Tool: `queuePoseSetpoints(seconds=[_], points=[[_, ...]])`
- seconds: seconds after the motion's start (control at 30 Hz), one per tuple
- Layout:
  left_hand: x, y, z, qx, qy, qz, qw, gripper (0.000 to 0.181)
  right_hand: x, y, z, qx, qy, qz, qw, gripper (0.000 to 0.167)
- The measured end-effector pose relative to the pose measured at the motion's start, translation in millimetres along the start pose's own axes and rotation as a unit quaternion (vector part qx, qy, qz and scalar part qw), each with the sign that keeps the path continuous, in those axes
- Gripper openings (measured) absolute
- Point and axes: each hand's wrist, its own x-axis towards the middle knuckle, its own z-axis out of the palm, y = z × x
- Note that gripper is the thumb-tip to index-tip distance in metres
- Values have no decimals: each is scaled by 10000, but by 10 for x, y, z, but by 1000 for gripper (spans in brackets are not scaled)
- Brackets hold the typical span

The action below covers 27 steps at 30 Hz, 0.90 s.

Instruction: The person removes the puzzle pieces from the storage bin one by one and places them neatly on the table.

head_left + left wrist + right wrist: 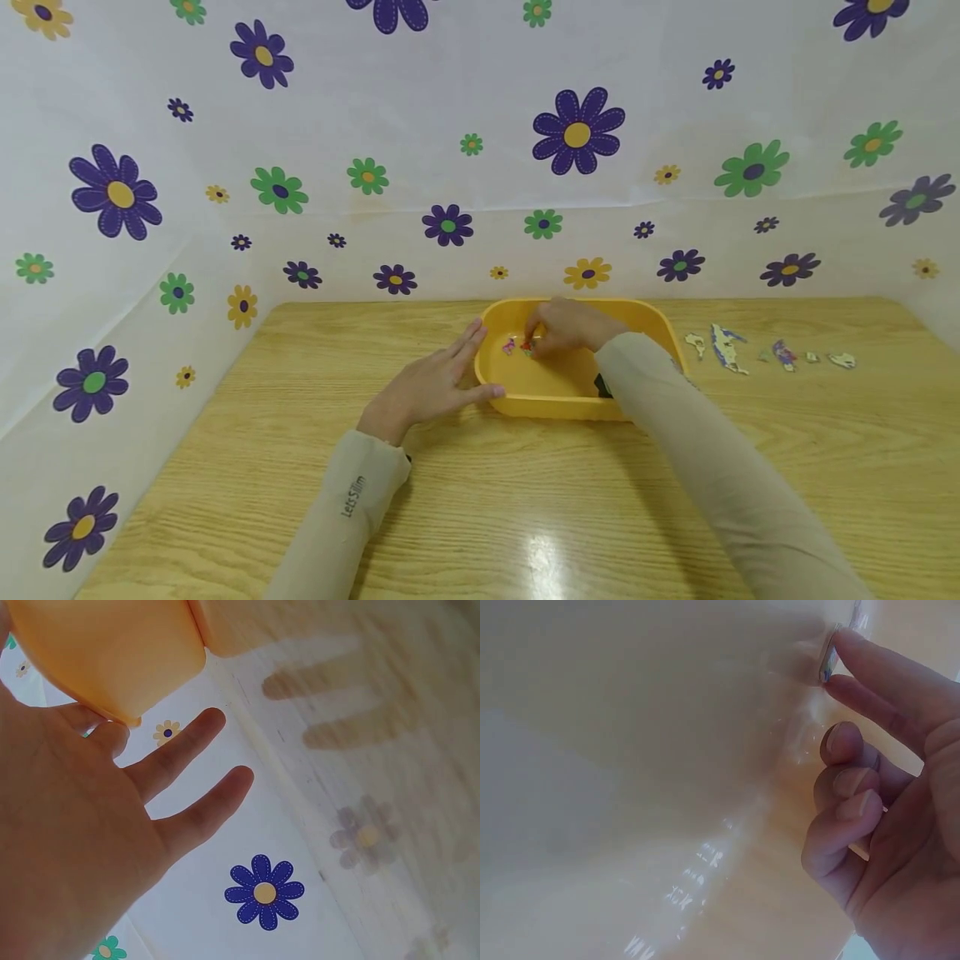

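Note:
A yellow plastic basin (551, 407) stands on the wooden table. My left hand (431, 385) is at its left side, fingers spread and fairly straight, touching the rim; in the left wrist view the hand (82, 802) has its outer fingers stretched past the basin wall (112, 656). Inside the basin, my right hand (564, 323) reaches down to the floor. Thumb and forefinger of the right hand (885, 772) pinch a small flat piece (829, 656) by its edges, the other fingers curled. A small pink piece (508, 346) lies beside it in the basin.
Something dark (602, 386) shows in the basin's front right, partly hidden by the right sleeve. Right of the basin lie several irregular flat pieces, among them a long pale one with blue edges (725, 348) and a purple one (783, 355). A flower-patterned sheet (450, 108) stands behind the table.

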Motion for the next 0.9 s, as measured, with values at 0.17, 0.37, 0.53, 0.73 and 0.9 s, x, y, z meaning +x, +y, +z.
queuePoseSetpoints(seconds=[0.17,0.37,0.53,0.73,0.9], points=[[2,11,6,-42,35,-6,10000,97,0,9,10,-71,5,25,10000,28],[-5,12,18,45,120,41,9999,96,-1,-19,13,-121,80,-58,9999,25],[-5,5,23,135,158,59,9998,96,13,-42,21,-200,138,-150,9996,20],[12,-14,54,147,277,118,9994,96,15,-48,25,-264,202,-208,9992,16],[14,-54,99,94,356,191,9991,97,30,-49,35,-322,176,-310,9988,13]])
